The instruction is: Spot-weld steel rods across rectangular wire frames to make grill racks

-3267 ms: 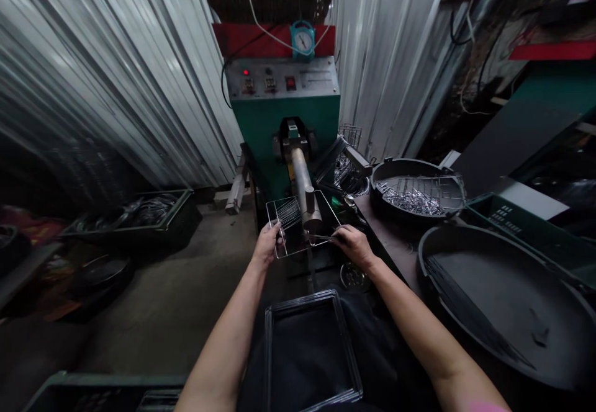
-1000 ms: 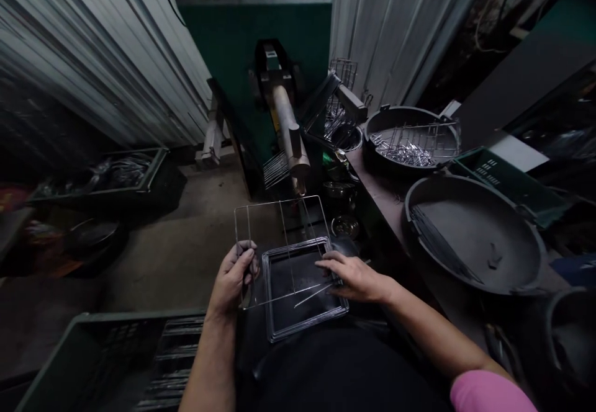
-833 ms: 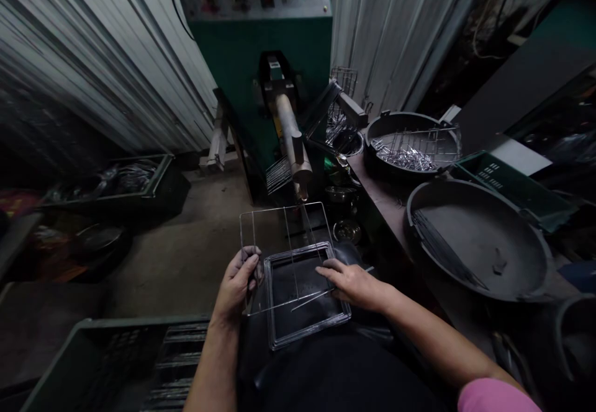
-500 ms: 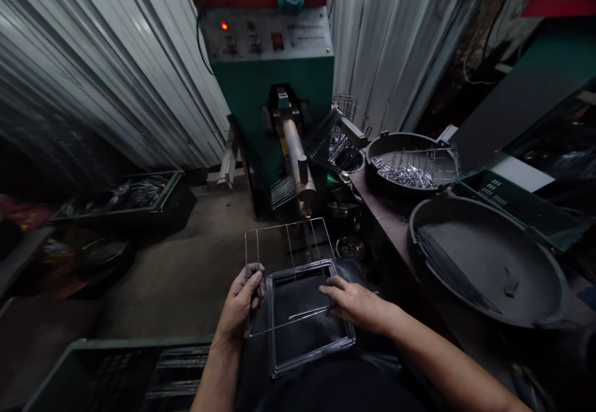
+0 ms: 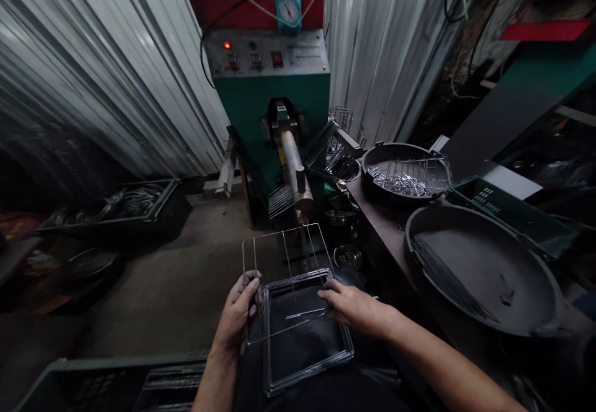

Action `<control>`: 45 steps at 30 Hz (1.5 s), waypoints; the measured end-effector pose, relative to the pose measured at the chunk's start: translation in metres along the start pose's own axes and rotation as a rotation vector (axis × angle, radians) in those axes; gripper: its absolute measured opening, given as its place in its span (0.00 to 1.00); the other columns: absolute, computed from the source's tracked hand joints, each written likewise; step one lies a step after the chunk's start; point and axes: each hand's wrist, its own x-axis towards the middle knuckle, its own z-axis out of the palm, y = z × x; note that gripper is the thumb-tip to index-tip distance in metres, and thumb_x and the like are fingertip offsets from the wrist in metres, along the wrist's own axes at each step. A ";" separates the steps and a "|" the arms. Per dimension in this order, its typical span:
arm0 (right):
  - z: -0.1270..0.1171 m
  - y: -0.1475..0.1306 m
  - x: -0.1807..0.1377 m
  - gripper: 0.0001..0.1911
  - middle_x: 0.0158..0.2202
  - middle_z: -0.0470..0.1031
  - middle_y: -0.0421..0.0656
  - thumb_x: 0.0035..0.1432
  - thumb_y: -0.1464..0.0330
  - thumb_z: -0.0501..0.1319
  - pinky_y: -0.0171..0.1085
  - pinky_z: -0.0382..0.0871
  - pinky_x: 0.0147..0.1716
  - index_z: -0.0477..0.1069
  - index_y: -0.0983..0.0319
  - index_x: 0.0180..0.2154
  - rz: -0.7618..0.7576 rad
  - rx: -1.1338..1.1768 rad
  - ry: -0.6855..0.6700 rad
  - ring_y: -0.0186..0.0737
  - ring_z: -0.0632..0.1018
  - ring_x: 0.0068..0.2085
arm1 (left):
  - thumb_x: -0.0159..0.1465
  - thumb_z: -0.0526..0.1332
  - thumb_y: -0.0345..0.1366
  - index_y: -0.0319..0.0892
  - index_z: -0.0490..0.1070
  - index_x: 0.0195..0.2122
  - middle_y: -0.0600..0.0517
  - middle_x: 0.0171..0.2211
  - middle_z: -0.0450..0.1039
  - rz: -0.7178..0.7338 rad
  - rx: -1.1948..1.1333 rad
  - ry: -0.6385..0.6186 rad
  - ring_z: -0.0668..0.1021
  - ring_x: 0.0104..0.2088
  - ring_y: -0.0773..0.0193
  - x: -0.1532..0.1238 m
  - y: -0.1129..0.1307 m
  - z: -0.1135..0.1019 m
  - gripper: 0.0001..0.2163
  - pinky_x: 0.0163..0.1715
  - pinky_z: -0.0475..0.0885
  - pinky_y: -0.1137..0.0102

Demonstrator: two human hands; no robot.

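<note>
My left hand [image 5: 239, 306] is closed round the left side of a rectangular wire frame [image 5: 267, 236] with a few thin crosswires. My right hand [image 5: 347, 303] is at the frame's right side, its fingers pinched on thin wire rods [image 5: 305, 313] that stick out to the left. Whether it also grips the frame, I cannot tell. Below, a stack of rectangular wire rims [image 5: 310, 375] lies on my dark lap. The held frame's far edge is close under the tip of the metal arm [image 5: 292, 157] of a green machine [image 5: 274, 89]; contact is unclear.
Short rods fill part of a round black pan [image 5: 405, 182] on the right, with a wire grid on it. A nearer pan [image 5: 484, 263] holds long dark rods. Green crates stand at left [image 5: 179, 195] and lower left [image 5: 60, 368]. A small blue clock [image 5: 288, 10] hangs on the machine.
My view has tilted up slightly, so the machine and pans appear lower. Both hands keep their hold, and the wire frame has hardly moved against the machine.
</note>
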 end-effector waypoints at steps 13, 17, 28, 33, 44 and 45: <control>0.002 0.003 0.002 0.22 0.48 0.62 0.49 0.54 0.71 0.56 0.37 0.66 0.40 0.57 0.62 0.52 -0.016 0.010 0.011 0.40 0.71 0.42 | 0.54 0.58 0.40 0.42 0.63 0.35 0.61 0.16 0.59 0.014 0.012 0.033 0.57 0.12 0.78 -0.001 0.002 0.003 0.11 0.11 0.50 0.82; -0.002 0.004 0.006 0.23 0.48 0.63 0.50 0.54 0.69 0.57 0.37 0.67 0.38 0.57 0.62 0.52 -0.024 -0.048 0.024 0.42 0.73 0.41 | 0.53 0.59 0.41 0.42 0.63 0.35 0.62 0.15 0.59 0.019 0.009 0.026 0.56 0.11 0.78 0.003 0.005 0.003 0.11 0.10 0.48 0.82; -0.009 -0.004 0.004 0.22 0.47 0.64 0.50 0.54 0.68 0.57 0.36 0.68 0.35 0.58 0.62 0.51 -0.040 -0.080 0.022 0.42 0.73 0.38 | 0.52 0.59 0.41 0.42 0.63 0.34 0.62 0.14 0.59 -0.042 -0.035 0.028 0.55 0.10 0.79 0.000 0.008 0.002 0.12 0.11 0.50 0.81; 0.002 0.002 0.006 0.23 0.48 0.64 0.51 0.54 0.68 0.56 0.37 0.69 0.33 0.57 0.63 0.52 -0.043 -0.099 0.040 0.42 0.74 0.37 | 0.52 0.59 0.41 0.42 0.63 0.35 0.61 0.15 0.59 -0.035 0.011 0.045 0.57 0.12 0.78 0.003 0.006 0.001 0.12 0.10 0.49 0.81; -0.029 0.063 0.049 0.17 0.41 0.69 0.47 0.51 0.62 0.58 0.36 0.67 0.37 0.69 0.61 0.43 0.084 0.343 0.819 0.40 0.72 0.41 | 0.54 0.58 0.38 0.42 0.62 0.34 0.61 0.15 0.62 0.108 -0.012 -0.032 0.56 0.10 0.79 0.071 0.036 0.009 0.09 0.11 0.53 0.81; -0.034 0.070 0.060 0.15 0.37 0.70 0.46 0.51 0.61 0.58 0.34 0.68 0.33 0.70 0.62 0.40 0.169 0.448 0.859 0.38 0.73 0.36 | 0.54 0.58 0.38 0.42 0.62 0.34 0.61 0.15 0.62 0.117 -0.015 -0.037 0.56 0.09 0.79 0.077 0.038 0.009 0.09 0.11 0.53 0.81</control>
